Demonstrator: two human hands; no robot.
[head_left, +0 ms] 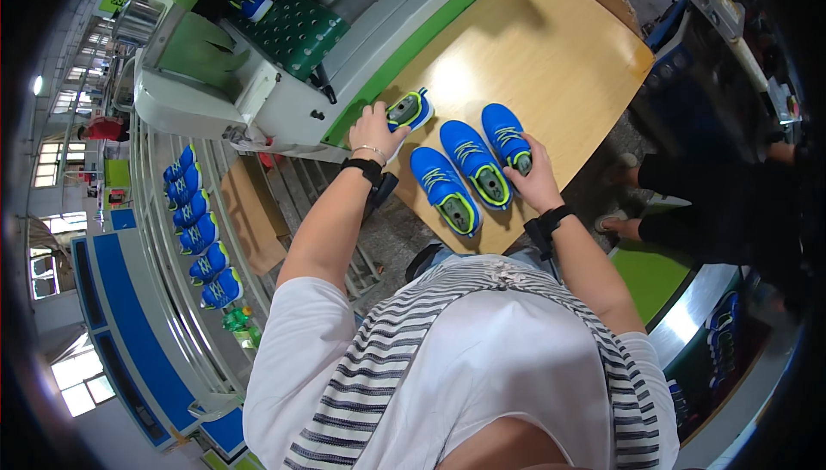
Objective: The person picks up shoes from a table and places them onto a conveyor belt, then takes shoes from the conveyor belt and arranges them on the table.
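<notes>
My left hand point(376, 133) is wrapped round a blue sneaker point(422, 110) at the table's left edge; its heel, with a yellow-green collar, points up and away from me. My right hand point(535, 179) grips the heel end of the rightmost sneaker point(502, 124), which lies toe away from me on the wooden tabletop point(551, 57). Between my hands lie two more sneakers of the same kind, a middle one point(465, 150) and a left one point(435, 174), side by side. Grey-green forms fill the shoe openings. Black bands sit on both my wrists.
A white and green machine point(284, 113) borders the table's left side; on its green dotted belt point(297, 36) lies another blue sneaker point(249, 2). Several blue sneakers stand on a metal rack point(159, 212) at left. Another person's dark-clothed legs point(680, 199) are close by on the right.
</notes>
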